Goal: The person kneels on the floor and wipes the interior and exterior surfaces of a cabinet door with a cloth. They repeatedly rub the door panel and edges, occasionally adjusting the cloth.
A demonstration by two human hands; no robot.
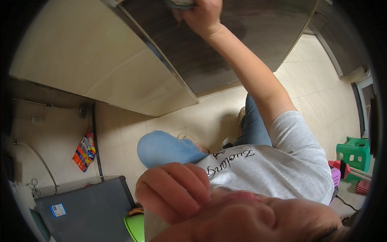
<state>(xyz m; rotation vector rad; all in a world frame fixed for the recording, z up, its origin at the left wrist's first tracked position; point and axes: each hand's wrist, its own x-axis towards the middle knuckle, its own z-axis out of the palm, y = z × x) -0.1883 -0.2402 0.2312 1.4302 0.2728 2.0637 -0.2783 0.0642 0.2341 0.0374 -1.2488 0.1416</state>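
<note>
My right arm stretches up to the top edge, where my right hand [204, 16] is closed around a pale greenish wad [181, 3]. The frame cuts the wad off, and whether it is cloth or sponge is unclear. Behind hand and wad stands a large dark panel [193, 54] with a light metal edge strip [157, 51]; contact with it cannot be made out. Close to the camera, my left hand [172, 190] is held by my chin with its fingers curled together. Its palm and thumb are hidden, and nothing shows in it.
A wide beige panel [90, 51] adjoins the dark one. At left, an orange Tide bag [84, 152] lies beside a black pipe [96, 136], above a grey appliance [87, 208] bearing a label. A green plastic stool [352, 149] stands at right on the tiled floor [305, 78].
</note>
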